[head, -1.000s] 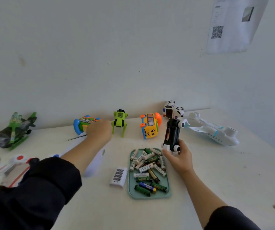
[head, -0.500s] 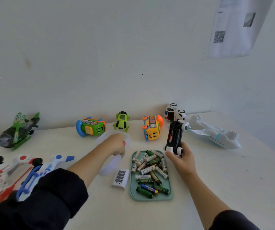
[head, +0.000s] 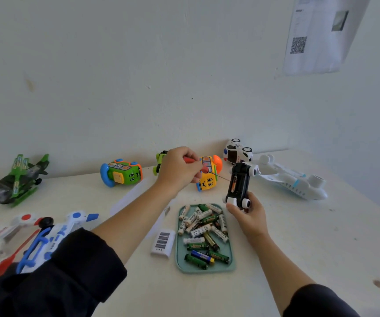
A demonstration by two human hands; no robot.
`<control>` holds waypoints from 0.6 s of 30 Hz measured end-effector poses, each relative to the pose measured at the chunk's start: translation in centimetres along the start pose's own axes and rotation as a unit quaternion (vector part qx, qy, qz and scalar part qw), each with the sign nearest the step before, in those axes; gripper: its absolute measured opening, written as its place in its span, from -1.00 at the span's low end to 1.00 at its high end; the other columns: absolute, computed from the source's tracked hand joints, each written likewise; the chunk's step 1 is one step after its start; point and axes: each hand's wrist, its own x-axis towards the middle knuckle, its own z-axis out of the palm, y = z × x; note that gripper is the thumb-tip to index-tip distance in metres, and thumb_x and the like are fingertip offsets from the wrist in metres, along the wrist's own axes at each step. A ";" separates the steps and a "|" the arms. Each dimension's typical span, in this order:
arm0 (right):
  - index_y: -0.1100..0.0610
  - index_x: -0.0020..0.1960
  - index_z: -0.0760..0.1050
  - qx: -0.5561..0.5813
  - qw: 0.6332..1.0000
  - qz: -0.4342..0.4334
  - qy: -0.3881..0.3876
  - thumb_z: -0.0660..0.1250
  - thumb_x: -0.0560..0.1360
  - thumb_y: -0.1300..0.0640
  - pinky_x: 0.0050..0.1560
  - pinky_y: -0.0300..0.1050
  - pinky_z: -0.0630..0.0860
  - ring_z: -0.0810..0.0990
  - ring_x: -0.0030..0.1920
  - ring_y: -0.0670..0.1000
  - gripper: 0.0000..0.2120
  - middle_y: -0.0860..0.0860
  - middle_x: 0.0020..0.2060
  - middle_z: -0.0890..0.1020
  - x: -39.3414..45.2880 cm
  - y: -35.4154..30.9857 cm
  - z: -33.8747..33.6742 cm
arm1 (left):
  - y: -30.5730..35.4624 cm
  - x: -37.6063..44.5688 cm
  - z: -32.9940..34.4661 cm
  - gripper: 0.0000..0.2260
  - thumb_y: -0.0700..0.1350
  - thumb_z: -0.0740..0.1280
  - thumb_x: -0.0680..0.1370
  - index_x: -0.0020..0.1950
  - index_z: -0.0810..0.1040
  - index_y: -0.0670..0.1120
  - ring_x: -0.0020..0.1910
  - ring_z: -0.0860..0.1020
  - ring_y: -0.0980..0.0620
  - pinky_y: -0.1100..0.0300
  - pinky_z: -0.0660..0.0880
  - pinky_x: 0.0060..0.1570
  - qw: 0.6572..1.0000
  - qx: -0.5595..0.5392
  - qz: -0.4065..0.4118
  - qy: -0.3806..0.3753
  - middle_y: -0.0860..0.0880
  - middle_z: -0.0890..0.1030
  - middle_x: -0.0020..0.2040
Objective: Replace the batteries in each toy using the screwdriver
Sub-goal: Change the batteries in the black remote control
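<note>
Now the left hand (head: 177, 171) grips the red-handled screwdriver (head: 204, 170), and its thin shaft points toward the toy car (head: 239, 186). The right hand (head: 247, 210) holds this car upright by its lower end, above the table (head: 299, 236), with the black underside turned to the person. The battery bay seems already open, because one battery shows inside it. A white ribbed piece (head: 163, 243) lies just beside the green tray (head: 182, 266); I think it is the removed cover, but this is only a guess. So the step in hand is probably to take the old battery out. The next move calls for a steady car and a tip placed carefully under the battery's end, without slipping onto the contacts.

Loose batteries (head: 204, 232) fill the tray, near the right hand. The screwdriver handle is mostly hidden in the fist, and the tip is too thin to tell if it touches the car. The green toy behind the left hand is largely covered. The toys at the left edge are blurred and cut off.
</note>
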 end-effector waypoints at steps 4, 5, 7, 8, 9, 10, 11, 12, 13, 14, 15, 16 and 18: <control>-0.01 -0.02 0.55 -0.003 1.000 -0.004 0.001 0.42 0.23 -0.01 -0.13 -0.08 0.55 0.61 -0.20 -0.06 -0.67 -0.03 -0.22 0.66 0.0 0.0 -0.1 | -1.5 -0.6 1.0 -0.84 -0.34 0.31 0.46 -0.27 0.49 -0.14 -0.37 0.63 -0.07 0.17 0.58 -0.39 1.000 -0.006 -0.020 0.004 -0.23 0.65 -0.27; -0.02 -0.03 0.55 -0.003 1.000 -0.006 0.000 0.42 0.23 0.00 -0.14 -0.09 0.54 0.60 -0.22 -0.06 -0.69 -0.03 -0.23 0.65 -0.1 -0.1 0.0 | -1.7 -0.8 1.1 -0.85 -0.34 0.31 0.45 -0.28 0.49 -0.14 -0.35 0.64 -0.11 0.15 0.59 -0.37 1.000 -0.001 -0.019 0.003 -0.25 0.65 -0.28; -0.01 -0.04 0.55 -0.006 1.000 -0.010 0.001 0.41 0.22 -0.04 -0.15 -0.10 0.53 0.60 -0.22 -0.04 -0.67 -0.01 -0.24 0.65 -0.1 -0.2 0.0 | -2.1 -1.0 1.4 -0.85 -0.35 0.31 0.45 -0.28 0.48 -0.14 -0.31 0.65 -0.18 0.06 0.61 -0.32 1.000 0.001 -0.010 0.000 -0.27 0.64 -0.29; 0.00 -0.03 0.55 -0.006 1.000 -0.011 0.001 0.40 0.20 -0.09 -0.16 -0.11 0.53 0.60 -0.22 -0.03 -0.63 -0.02 -0.24 0.65 -0.2 -0.3 0.0 | -2.2 -1.1 1.6 -0.85 -0.35 0.30 0.44 -0.27 0.48 -0.13 -0.30 0.65 -0.21 0.02 0.62 -0.30 1.000 0.001 -0.006 0.001 -0.26 0.63 -0.30; 0.00 -0.02 0.55 -0.004 1.000 -0.012 0.001 0.38 0.18 -0.12 -0.16 -0.11 0.53 0.60 -0.21 -0.03 -0.59 -0.02 -0.23 0.65 -0.2 -0.2 0.0 | -2.3 -1.2 1.6 -0.84 -0.35 0.30 0.45 -0.27 0.47 -0.13 -0.29 0.65 -0.21 -0.01 0.62 -0.28 1.000 0.001 -0.004 0.004 -0.24 0.62 -0.31; 0.00 -0.02 0.55 -0.003 1.000 -0.012 0.002 0.37 0.17 -0.14 -0.15 -0.11 0.53 0.60 -0.21 -0.03 -0.58 -0.03 -0.23 0.65 -0.2 -0.2 0.0 | -2.4 -1.2 1.7 -0.84 -0.35 0.30 0.45 -0.27 0.47 -0.13 -0.30 0.65 -0.20 -0.03 0.62 -0.28 1.000 0.002 -0.002 0.007 -0.20 0.62 -0.34; 0.00 -0.02 0.55 -0.001 1.000 -0.011 0.004 0.37 0.17 -0.14 -0.15 -0.10 0.53 0.60 -0.21 -0.04 -0.58 -0.03 -0.23 0.65 -0.1 -0.1 0.0 | -2.4 -1.3 1.7 -0.84 -0.35 0.30 0.45 -0.27 0.47 -0.13 -0.32 0.64 -0.19 -0.03 0.62 -0.28 1.000 0.003 0.002 0.010 -0.16 0.60 -0.37; -0.01 -0.02 0.55 0.000 1.000 -0.010 0.005 0.38 0.18 -0.12 -0.15 -0.10 0.53 0.60 -0.21 -0.05 -0.59 -0.04 -0.24 0.65 -0.1 -0.2 0.0 | -2.4 -1.3 1.7 -0.84 -0.35 0.30 0.45 -0.28 0.48 -0.13 -0.34 0.64 -0.15 -0.02 0.62 -0.29 1.000 0.004 0.005 0.012 -0.11 0.59 -0.39; -0.01 -0.02 0.55 0.002 1.000 -0.009 0.005 0.40 0.20 -0.09 -0.15 -0.11 0.54 0.60 -0.22 -0.07 -0.62 -0.05 -0.24 0.65 -0.2 -0.3 0.0 | -2.4 -1.3 1.7 -0.84 -0.35 0.31 0.45 -0.28 0.48 -0.13 -0.38 0.63 -0.10 0.00 0.62 -0.30 1.000 0.006 0.011 0.015 -0.09 0.59 -0.39; -0.01 -0.02 0.55 0.001 1.000 -0.009 0.006 0.41 0.22 -0.05 -0.15 -0.12 0.53 0.60 -0.23 -0.09 -0.65 -0.05 -0.24 0.65 -0.1 -0.3 0.0 | -2.4 -1.3 1.8 -0.84 -0.34 0.32 0.45 -0.27 0.48 -0.12 -0.42 0.61 -0.04 0.02 0.62 -0.31 1.000 0.007 0.018 0.018 -0.08 0.59 -0.39; -0.01 -0.02 0.55 0.001 1.000 -0.009 0.005 0.42 0.23 -0.03 -0.15 -0.13 0.53 0.60 -0.23 -0.09 -0.67 -0.05 -0.23 0.65 -0.2 -0.3 0.0 | -2.4 -1.4 1.7 -0.83 -0.34 0.33 0.45 -0.27 0.48 -0.11 -0.45 0.59 0.00 0.03 0.62 -0.32 0.999 0.008 0.024 0.021 -0.09 0.59 -0.38; -0.02 -0.02 0.55 0.000 1.000 -0.009 0.005 0.42 0.22 -0.05 -0.15 -0.12 0.53 0.60 -0.22 -0.08 -0.66 -0.05 -0.23 0.65 -0.1 -0.3 0.0 | -2.3 -1.4 1.8 -0.83 -0.33 0.33 0.45 -0.27 0.48 -0.10 -0.47 0.58 0.04 0.05 0.62 -0.32 0.999 0.010 0.028 0.022 -0.09 0.59 -0.38; -0.04 -0.02 0.55 0.001 1.000 -0.007 0.006 0.41 0.21 -0.08 -0.14 -0.08 0.56 0.61 -0.21 -0.05 -0.65 -0.04 -0.22 0.66 -0.1 -0.2 -0.1 | -2.3 -1.4 1.8 -0.83 -0.33 0.33 0.45 -0.28 0.48 -0.10 -0.49 0.57 0.08 0.06 0.62 -0.33 0.999 0.011 0.033 0.023 -0.08 0.58 -0.38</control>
